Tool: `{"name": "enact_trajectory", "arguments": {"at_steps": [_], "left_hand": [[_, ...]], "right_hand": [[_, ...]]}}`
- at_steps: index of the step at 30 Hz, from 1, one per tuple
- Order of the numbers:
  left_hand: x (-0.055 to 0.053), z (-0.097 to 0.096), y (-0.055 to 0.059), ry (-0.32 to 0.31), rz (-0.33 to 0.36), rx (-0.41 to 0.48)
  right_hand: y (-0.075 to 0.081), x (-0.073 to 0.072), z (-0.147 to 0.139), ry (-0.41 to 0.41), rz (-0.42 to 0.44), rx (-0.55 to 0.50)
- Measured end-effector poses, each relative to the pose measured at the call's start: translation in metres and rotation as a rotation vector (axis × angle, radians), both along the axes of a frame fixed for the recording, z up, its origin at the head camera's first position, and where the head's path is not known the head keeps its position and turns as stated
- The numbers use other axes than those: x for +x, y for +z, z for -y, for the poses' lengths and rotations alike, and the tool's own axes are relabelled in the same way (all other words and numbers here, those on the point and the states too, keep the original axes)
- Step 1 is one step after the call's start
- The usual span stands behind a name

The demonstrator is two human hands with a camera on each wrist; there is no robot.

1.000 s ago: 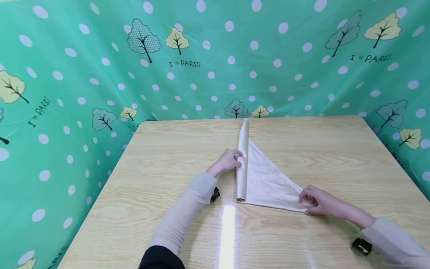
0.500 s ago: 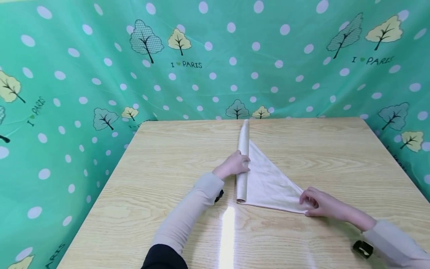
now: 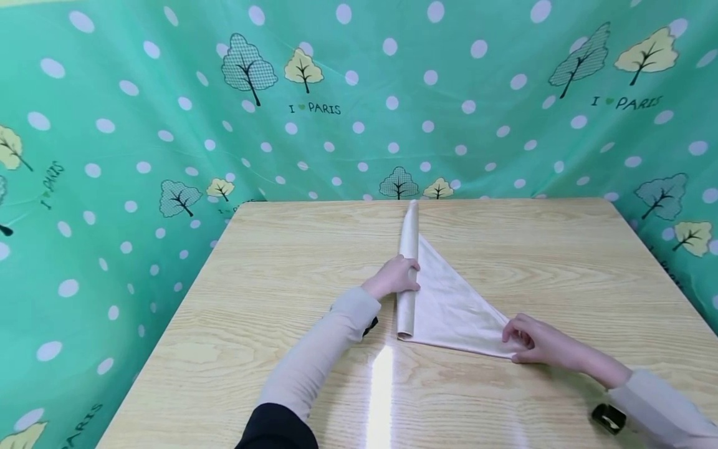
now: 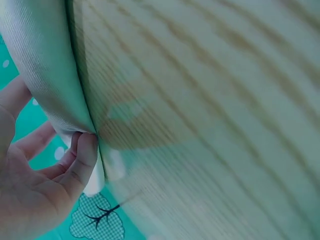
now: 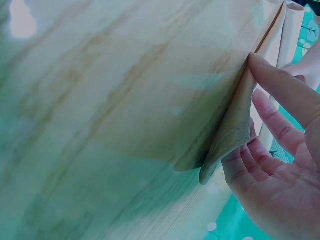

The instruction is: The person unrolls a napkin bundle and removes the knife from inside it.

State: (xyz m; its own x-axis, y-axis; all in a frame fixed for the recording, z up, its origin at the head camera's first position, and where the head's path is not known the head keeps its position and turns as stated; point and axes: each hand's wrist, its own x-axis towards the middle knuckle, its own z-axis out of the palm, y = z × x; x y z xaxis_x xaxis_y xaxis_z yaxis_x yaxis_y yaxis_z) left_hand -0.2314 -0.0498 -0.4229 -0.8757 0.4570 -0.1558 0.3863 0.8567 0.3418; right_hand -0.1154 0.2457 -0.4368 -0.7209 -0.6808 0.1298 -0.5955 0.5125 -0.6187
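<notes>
A white cloth (image 3: 451, 305) lies on the table, its left side rolled into a long narrow tube and the rest spread as a flat triangle pointing right. My left hand (image 3: 396, 275) reaches over the rolled part (image 3: 411, 234) and grips it about midway along. In the left wrist view, the fingers (image 4: 85, 155) of that hand bend against the roll's lower edge. With curled fingers, my right hand (image 3: 543, 343) pinches the triangle's right corner. The right wrist view shows the corner (image 5: 227, 132) lifted slightly into a fold between thumb and fingers.
The light wood table (image 3: 269, 274) spreads around the cloth on all sides. A bright glare strip (image 3: 380, 393) crosses its front. Behind and to the left hangs a green dotted curtain (image 3: 336, 149) with printed trees. Dark wrist devices sit by both sleeves.
My left hand has shifted right and slightly nearer, from the roll's left edge to over its top, with fingertips now at its right side. The right hand holds the corner as before.
</notes>
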Motion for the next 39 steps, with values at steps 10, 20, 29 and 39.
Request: {"name": "enact_trajectory", "arguments": {"at_steps": [10, 20, 29, 39], "left_hand": [[-0.004, 0.002, -0.001, 0.034, 0.015, 0.087], [-0.003, 0.018, 0.000, 0.138, 0.197, 0.284], [-0.001, 0.034, 0.004, 0.165, 0.223, 0.342], [0.001, 0.048, 0.007, 0.245, 0.310, 0.431]], "right_hand": [[-0.002, -0.002, -0.003, 0.001, 0.010, 0.006], [-0.002, -0.002, -0.001, 0.007, 0.013, -0.005], [-0.001, -0.001, -0.003, 0.001, 0.038, 0.001], [-0.001, -0.002, -0.003, 0.005, 0.027, 0.005]]}}
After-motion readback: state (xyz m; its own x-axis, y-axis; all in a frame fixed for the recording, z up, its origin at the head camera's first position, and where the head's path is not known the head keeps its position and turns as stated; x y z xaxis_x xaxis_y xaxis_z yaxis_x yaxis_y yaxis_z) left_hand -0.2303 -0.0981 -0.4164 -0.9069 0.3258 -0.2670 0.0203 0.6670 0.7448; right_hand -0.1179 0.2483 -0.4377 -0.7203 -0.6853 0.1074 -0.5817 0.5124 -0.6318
